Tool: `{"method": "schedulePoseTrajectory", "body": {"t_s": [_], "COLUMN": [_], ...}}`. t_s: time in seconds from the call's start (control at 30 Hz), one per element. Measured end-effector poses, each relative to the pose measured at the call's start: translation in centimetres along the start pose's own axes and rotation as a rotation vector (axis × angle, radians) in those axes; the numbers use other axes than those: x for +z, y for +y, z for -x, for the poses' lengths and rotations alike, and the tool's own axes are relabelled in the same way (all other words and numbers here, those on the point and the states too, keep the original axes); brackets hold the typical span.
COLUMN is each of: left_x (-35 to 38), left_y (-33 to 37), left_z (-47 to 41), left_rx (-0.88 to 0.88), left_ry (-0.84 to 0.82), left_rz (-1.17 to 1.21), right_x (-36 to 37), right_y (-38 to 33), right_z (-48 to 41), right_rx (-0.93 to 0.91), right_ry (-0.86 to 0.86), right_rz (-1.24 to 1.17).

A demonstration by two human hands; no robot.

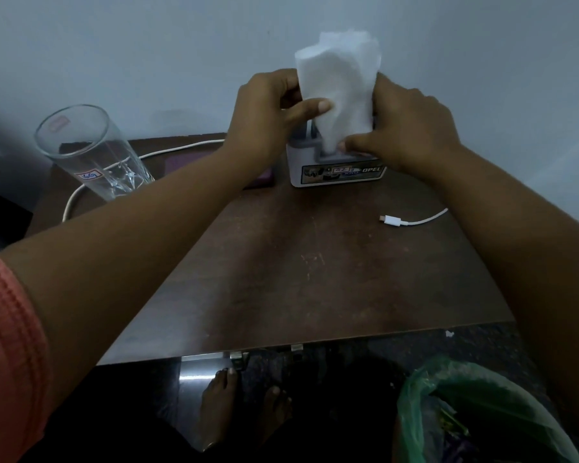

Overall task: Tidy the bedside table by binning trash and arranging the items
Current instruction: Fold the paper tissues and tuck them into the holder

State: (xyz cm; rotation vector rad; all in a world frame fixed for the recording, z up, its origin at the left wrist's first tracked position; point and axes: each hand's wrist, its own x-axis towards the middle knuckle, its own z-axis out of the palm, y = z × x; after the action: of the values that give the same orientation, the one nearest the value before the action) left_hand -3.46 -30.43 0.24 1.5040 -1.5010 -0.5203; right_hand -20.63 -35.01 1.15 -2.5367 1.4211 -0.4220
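Over likely holder (340,177), tissues (338,85) between both hands (264,108) (411,125)

Both arms reached fwd, forearms bare. L hand (264,108) & R hand (411,128) faced each other, fingers (283,80) curled, thumbs pinching white tissue (338,78) btwn them.

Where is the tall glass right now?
Head view: the glass stands at the table's far-left corner, by the white cable, left of the tissue holder.
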Motion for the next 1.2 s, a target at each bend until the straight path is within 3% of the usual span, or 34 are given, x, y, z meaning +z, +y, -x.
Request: {"method": "schedulePoseTrajectory", "body": {"t_s": [0.1,0.23,0.37,0.5,0.57,0.7,0.83,1.0,1.2], "left_x": [0.0,0.2,0.4,0.8,0.9,0.9,1.3,1.1,1.4], "left_y": [0.2,0.5,0.3,0.2,0.2,0.5,0.3,0.1,0.1], "left_z": [-0.5,-0.8,-0.7,-0.3,-0.1,-0.4,-0.4,0.0,0.3], "left_rx": [-0.002,0.041,0.027,0.020,0.015,0.012,-0.054,-0.068,-0.083], "left_ry": [0.023,-0.001,0.010,0.019,0.017,0.007,-0.017,0.114,0.123], "left_rz": [-0.028,-0.093,-0.087,-0.100,-0.104,-0.112,-0.208,-0.219,-0.281], "right_x": [-1.0,-0.2,-0.3,0.5,0.5,-0.8,-0.3,-0.2,0.0], "right_y": [0.8,0.5,0.5,0.2,0.1,0.6,0.6,0.3,0.4], "right_z": [-0.4,-0.8,-0.6,0.0,0.0,-0.5,0.1,0.3,0.3], "right_rx": [0.068,0.058,0.063,0.006,0.034,0.167,0.155,0.155,0.175], "right_ry": [-0.027,-0.061,-0.040,0.011,-0.009,0.018,0.006,0.099,0.109], "right_rz": [-0.155,-0.019,-0.045,0.174,0.099,-0.369,-0.195,-0.276,-0.312]}}
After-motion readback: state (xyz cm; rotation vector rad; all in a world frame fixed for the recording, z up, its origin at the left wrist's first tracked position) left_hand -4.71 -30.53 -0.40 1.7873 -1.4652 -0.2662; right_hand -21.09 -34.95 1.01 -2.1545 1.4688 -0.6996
